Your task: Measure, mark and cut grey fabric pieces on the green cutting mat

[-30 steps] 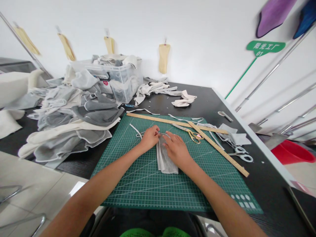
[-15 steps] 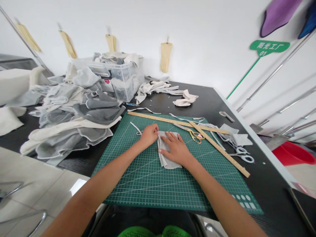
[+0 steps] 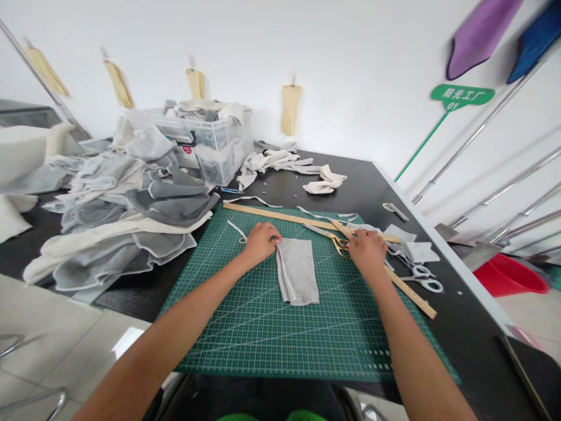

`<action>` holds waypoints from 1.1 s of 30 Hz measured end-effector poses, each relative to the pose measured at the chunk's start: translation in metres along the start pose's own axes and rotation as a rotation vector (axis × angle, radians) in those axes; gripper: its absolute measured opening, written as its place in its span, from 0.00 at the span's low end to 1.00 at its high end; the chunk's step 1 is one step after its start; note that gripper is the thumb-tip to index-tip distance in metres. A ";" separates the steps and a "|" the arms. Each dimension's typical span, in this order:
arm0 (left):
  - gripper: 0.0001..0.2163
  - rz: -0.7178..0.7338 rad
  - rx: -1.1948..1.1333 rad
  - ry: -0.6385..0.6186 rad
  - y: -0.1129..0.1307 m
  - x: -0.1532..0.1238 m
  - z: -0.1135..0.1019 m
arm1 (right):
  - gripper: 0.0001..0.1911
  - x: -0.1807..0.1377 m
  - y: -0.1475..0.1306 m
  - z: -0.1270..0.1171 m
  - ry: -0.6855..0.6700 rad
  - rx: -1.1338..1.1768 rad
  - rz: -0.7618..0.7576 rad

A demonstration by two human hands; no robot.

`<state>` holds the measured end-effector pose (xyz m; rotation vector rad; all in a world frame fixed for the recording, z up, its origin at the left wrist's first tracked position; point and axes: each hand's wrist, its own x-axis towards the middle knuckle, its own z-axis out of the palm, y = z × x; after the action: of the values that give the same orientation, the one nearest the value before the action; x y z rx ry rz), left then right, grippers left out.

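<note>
A folded piece of grey fabric [image 3: 298,272] lies on the green cutting mat [image 3: 263,333]. My left hand [image 3: 260,242] rests at the fabric's top left corner with its fingers curled, pinching the edge. My right hand [image 3: 369,251] is off the fabric, to its right, with its fingers closed over the handle of the gold scissors [image 3: 331,235]. The scissors' blades point left across a wooden ruler [image 3: 272,213].
A second wooden ruler [image 3: 412,290] runs diagonally at the mat's right, with white-handled scissors [image 3: 427,283] beside it. A heap of grey and cream cloth [image 3: 131,216] fills the left, with a clear bin [image 3: 205,143] behind it. Fabric scraps [image 3: 324,184] lie farther back. A red basin [image 3: 508,275] sits off the table's right edge.
My right hand left the grey fabric and moved right onto the gold scissors. The fabric now lies flat and uncovered. My left hand stayed at its top left corner.
</note>
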<state>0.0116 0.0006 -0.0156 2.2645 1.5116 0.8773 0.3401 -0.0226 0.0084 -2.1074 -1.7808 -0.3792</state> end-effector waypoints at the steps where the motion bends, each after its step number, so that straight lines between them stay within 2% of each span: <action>1: 0.06 -0.005 0.009 -0.002 0.000 0.000 -0.001 | 0.19 0.003 0.010 0.001 -0.032 -0.019 0.023; 4: 0.06 -0.007 0.027 -0.020 -0.001 -0.001 -0.005 | 0.18 0.009 0.027 0.007 -0.154 -0.021 0.057; 8: 0.05 0.010 0.023 -0.056 -0.003 0.000 -0.010 | 0.19 0.017 0.035 0.016 -0.298 0.048 0.122; 14: 0.05 0.012 0.039 -0.060 -0.004 0.000 -0.013 | 0.16 0.016 0.035 0.012 -0.289 0.071 0.075; 16: 0.04 0.013 0.036 -0.057 -0.003 0.000 -0.014 | 0.15 0.011 0.026 0.003 -0.211 0.023 0.039; 19: 0.04 0.013 0.044 -0.056 -0.002 0.000 -0.015 | 0.13 -0.001 -0.001 -0.014 0.015 -0.085 -0.080; 21: 0.03 0.003 0.055 -0.053 -0.001 -0.001 -0.015 | 0.14 -0.010 -0.027 -0.025 0.055 -0.071 -0.182; 23: 0.04 -0.005 0.059 -0.052 -0.002 -0.001 -0.015 | 0.15 -0.020 -0.052 -0.033 -0.013 -0.005 -0.306; 25: 0.04 -0.006 0.060 -0.054 -0.004 0.000 -0.014 | 0.15 -0.029 -0.072 -0.034 -0.159 0.077 -0.439; 28: 0.07 -0.017 0.056 -0.069 -0.006 0.002 -0.014 | 0.15 -0.039 -0.086 -0.029 -0.316 0.143 -0.595; 30: 0.07 -0.016 0.048 -0.090 -0.008 0.003 -0.014 | 0.16 -0.043 -0.088 -0.023 -0.333 0.137 -0.624; 33: 0.08 -0.003 0.050 -0.109 -0.008 0.003 -0.016 | 0.18 -0.047 -0.090 -0.017 -0.287 0.099 -0.628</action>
<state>-0.0039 0.0052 -0.0062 2.3037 1.5047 0.7110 0.2439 -0.0589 0.0119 -1.5513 -2.5583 -0.1356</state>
